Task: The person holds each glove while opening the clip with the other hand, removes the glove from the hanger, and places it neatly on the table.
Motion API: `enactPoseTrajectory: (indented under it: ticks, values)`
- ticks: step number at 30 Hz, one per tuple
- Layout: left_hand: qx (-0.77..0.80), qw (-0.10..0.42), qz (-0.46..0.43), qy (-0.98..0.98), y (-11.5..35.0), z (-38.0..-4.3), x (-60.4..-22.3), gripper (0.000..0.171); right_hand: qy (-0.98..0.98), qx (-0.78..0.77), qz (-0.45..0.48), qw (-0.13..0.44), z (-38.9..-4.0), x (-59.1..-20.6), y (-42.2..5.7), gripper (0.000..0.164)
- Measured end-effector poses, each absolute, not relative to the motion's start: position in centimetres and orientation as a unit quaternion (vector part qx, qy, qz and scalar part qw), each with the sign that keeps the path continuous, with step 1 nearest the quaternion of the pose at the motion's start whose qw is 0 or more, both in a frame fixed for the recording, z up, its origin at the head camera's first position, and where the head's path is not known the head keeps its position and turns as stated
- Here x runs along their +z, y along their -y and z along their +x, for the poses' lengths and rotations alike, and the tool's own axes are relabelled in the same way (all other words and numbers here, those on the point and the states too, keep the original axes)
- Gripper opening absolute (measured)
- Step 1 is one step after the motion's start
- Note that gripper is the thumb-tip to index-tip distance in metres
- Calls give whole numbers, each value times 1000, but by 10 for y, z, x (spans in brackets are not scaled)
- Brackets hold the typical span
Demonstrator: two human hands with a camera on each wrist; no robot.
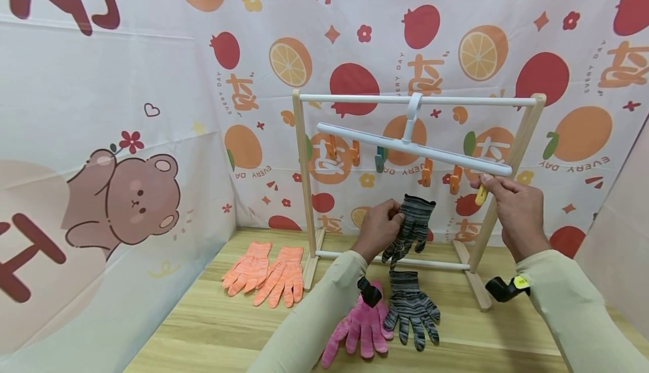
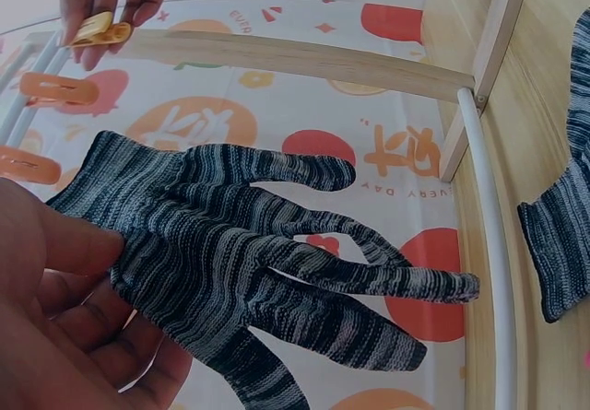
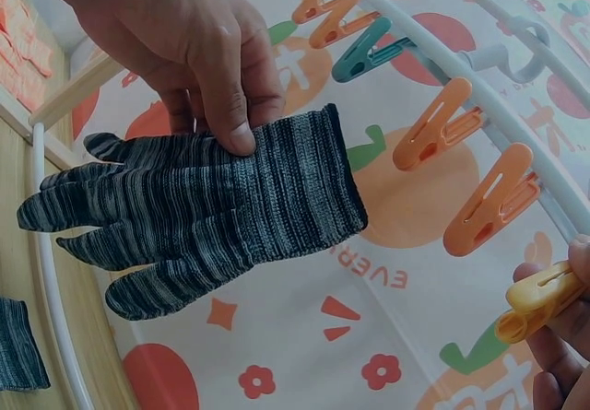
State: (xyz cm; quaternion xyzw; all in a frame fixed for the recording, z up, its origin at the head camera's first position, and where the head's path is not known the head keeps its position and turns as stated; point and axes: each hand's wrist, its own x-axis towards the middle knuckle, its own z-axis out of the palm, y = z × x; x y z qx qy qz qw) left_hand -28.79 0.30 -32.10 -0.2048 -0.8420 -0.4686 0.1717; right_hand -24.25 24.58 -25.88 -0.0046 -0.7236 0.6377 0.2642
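My left hand (image 1: pixel 379 227) pinches a black-and-grey striped knit glove (image 1: pixel 414 223) near its cuff, fingers hanging down, below the hanger. My right hand (image 1: pixel 521 211) grips a yellow clothespin (image 1: pixel 481 194) at the right end of the white clip hanger (image 1: pixel 446 158). That hanger hooks over the rack's top bar and slants down to the right. Orange clothespins (image 3: pixel 489 200) and a teal clothespin (image 3: pixel 361 51) hang along it with nothing in them. A matching striped glove (image 1: pixel 412 308) lies on the table below.
A pink glove (image 1: pixel 366 328) lies beside the striped one, partly behind my left forearm. Two orange gloves (image 1: pixel 280 276) lie left of the rack. The wooden rack (image 1: pixel 304 181) stands near the back, with a white lower bar (image 1: pixel 441 264). Printed cloth walls (image 1: pixel 284 18) surround the table (image 1: pixel 203 328).
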Motion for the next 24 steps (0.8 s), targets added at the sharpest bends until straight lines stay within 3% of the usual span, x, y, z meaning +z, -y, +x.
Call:
enactPoseTrajectory:
  ticks: [24]
  values:
    - [-467, 178, -209, 841, 3, -287, -327, 7, 721, 640, 3, 265, -241, -260, -245, 48]
